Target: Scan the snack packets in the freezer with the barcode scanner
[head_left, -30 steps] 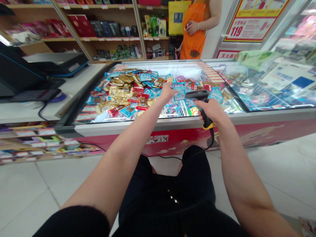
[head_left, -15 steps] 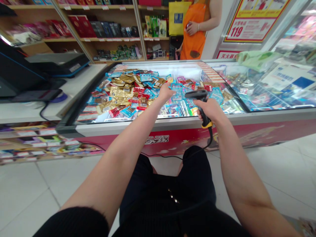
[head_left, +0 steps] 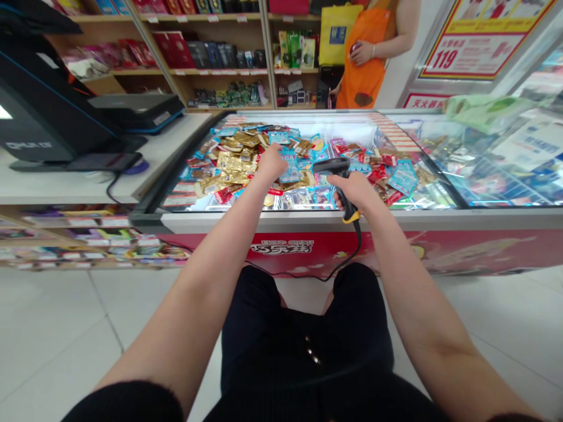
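Note:
My left hand [head_left: 272, 163] is over the pile in the freezer case, its fingers closed on a light-blue ice cream packet [head_left: 290, 167]. The fingertips themselves are partly hidden behind the hand. In my right hand [head_left: 357, 192] is a black barcode scanner [head_left: 332, 166] with a yellow-ended handle, held upright just right of the packet, its head towards the packet. A black cable runs down from the handle. Around and below both hands lie gold packets [head_left: 233, 167], along with red and blue ones, heaped loosely.
The chest freezer's front rim [head_left: 229, 221] runs across in front of my legs. To the left, a counter [head_left: 176, 140] carries a checkout terminal [head_left: 57, 117] and a flat black scale [head_left: 136, 111]. A person in an orange apron [head_left: 363, 64] stands behind the freezer. A pale green bag [head_left: 479, 114] lies at right.
My left hand has moved left over the pile with the blue packet. The scanner in my right hand has followed leftward. My view has turned a little to the left.

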